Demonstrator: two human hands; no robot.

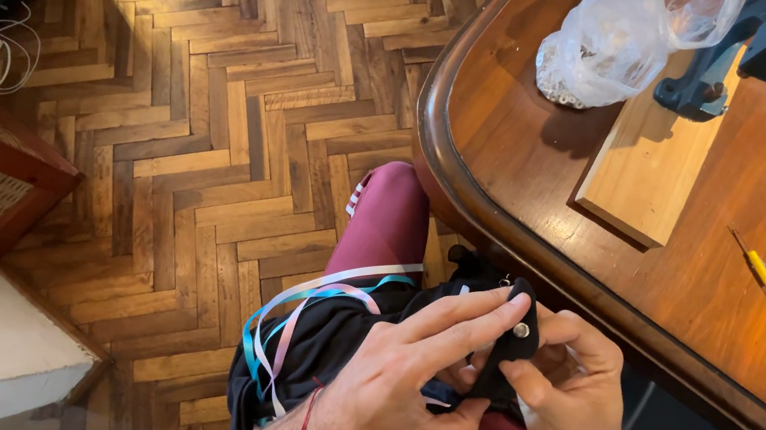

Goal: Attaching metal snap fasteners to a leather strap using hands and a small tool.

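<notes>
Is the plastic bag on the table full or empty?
Partly filled. The clear plastic bag lies slumped on the wooden table, with small pale pieces pooled in its lower corner; the rest is slack. Its far end is out of frame.

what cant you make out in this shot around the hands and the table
- Black strap, head view: its lower part is hidden between the left hand and right hand.
- Blue tool on the wooden block: its top is cut off by the picture's upper edge.
- Plastic bag: the small pieces inside are too small to identify.
</notes>
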